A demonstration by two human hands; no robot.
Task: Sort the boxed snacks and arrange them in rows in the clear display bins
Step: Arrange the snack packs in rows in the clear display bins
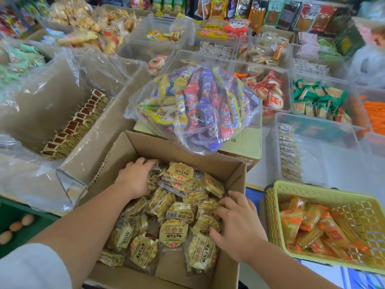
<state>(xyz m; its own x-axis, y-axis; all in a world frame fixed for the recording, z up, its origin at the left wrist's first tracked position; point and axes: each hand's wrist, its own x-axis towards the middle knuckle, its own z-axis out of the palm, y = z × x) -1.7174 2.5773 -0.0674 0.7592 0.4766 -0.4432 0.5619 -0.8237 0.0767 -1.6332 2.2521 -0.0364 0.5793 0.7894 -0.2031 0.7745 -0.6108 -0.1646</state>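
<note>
1. A plastic-lined carton [98, 147] fills the left of the frame, with a row of red-labelled packets [73, 126] standing along its right wall.
2. An open cardboard box [166, 151] sits at lower centre, holding the loose, round cake packets [174, 230].
3. A clear bag [200, 105] of bright snack sticks lies at centre, just behind the box.
4. A clear bin [312, 119] at right holds one row of packets [289, 155] against its left wall.
5. A yellow-green basket [325, 190] at lower right holds orange packets.
6. The left hand [135, 180] curls its fingers round packets at the box's far left corner.
7. The right hand [235, 224] lies with fingers spread and bent on packets at the box's right side; I cannot tell whether it grips.
</note>
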